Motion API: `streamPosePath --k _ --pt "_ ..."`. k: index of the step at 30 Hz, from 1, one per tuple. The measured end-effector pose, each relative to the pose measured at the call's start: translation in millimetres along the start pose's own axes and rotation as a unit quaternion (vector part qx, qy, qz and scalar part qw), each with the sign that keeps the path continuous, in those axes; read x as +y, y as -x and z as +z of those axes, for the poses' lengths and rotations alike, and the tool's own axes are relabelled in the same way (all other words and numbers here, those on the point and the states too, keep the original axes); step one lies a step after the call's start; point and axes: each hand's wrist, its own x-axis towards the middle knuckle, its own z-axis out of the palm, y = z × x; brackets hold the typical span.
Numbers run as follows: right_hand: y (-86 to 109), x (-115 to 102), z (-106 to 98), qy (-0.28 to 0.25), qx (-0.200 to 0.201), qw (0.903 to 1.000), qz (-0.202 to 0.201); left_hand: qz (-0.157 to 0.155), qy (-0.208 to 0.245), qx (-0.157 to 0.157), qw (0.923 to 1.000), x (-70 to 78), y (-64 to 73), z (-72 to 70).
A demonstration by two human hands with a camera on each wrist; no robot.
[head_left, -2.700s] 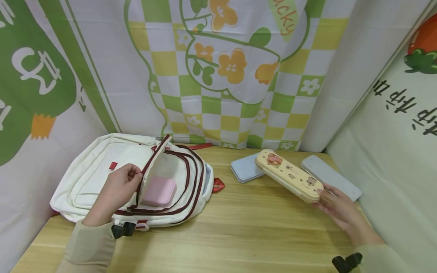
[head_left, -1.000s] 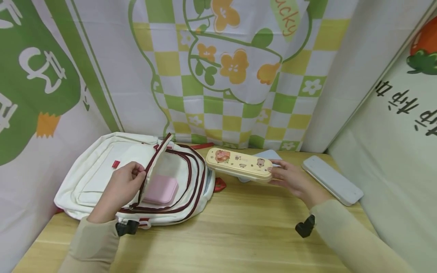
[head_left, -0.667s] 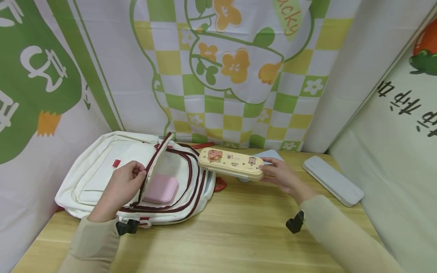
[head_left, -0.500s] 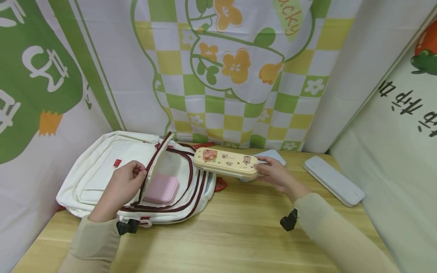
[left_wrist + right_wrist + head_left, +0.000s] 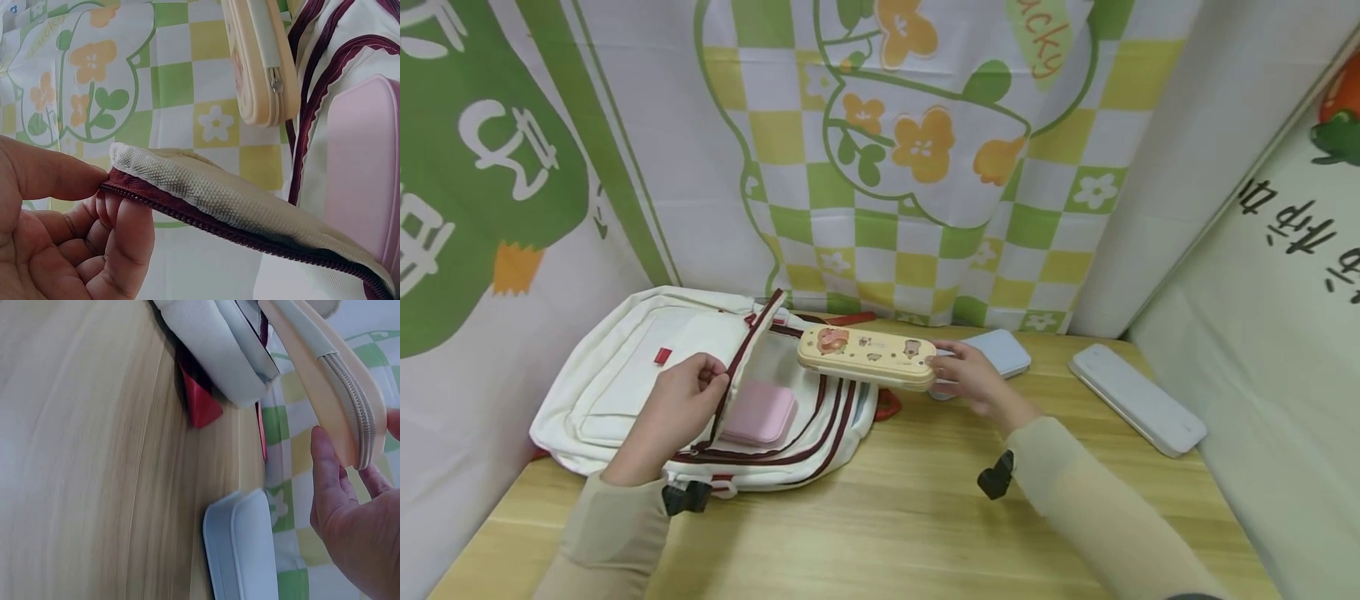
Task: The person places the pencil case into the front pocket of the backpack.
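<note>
A white backpack (image 5: 625,367) with dark red zips lies on the table at left, its pocket held apart. My left hand (image 5: 681,412) pinches the pocket's zipped flap (image 5: 206,200) between thumb and fingers. Inside the pocket sits a pink case (image 5: 762,412). My right hand (image 5: 973,379) grips one end of a yellow zipped pencil case (image 5: 865,354) printed with cartoon animals. The pencil case is in the air, its far end over the pocket's opening. In the right wrist view its zip side (image 5: 337,381) shows between thumb and fingers.
A light blue case (image 5: 1000,350) lies behind my right hand, partly hidden. Further right lies a long grey-white case (image 5: 1138,400). A red strap end (image 5: 887,406) sticks out beside the backpack on the wooden table (image 5: 910,500). Printed cloth (image 5: 910,167) hangs behind.
My right hand has carried the yellow pencil case leftward from near the grey-white case to the backpack's pocket. The left hand keeps its pinch on the flap. The view has shifted slightly.
</note>
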Motion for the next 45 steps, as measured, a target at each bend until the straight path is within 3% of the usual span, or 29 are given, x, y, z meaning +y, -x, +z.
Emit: streamPosePath --k 8,17,31,39,45 --pt "-12.6 3 23 -0.018 0.011 0.9996 0.017 0.006 0.002 -0.008 0.9999 -0.7 -2.2 3.0" --pt "-23.1 2 46 -0.018 -0.006 0.9997 0.016 0.006 0.003 -0.010 0.9999 3.8 -2.5 1.2" --pt "-40.6 7 72 -0.034 0.006 0.9992 0.023 0.002 0.009 -0.008 0.9999 3.5 -1.8 2.5" --pt "-47.0 11 84 -0.039 0.026 0.9976 0.051 -0.002 0.000 -0.005 1.0000 0.9 0.9 0.1" --pt "-48.9 9 93 -0.034 0.034 0.9978 0.044 -0.002 0.002 -0.005 1.0000 -1.7 3.3 -2.6"
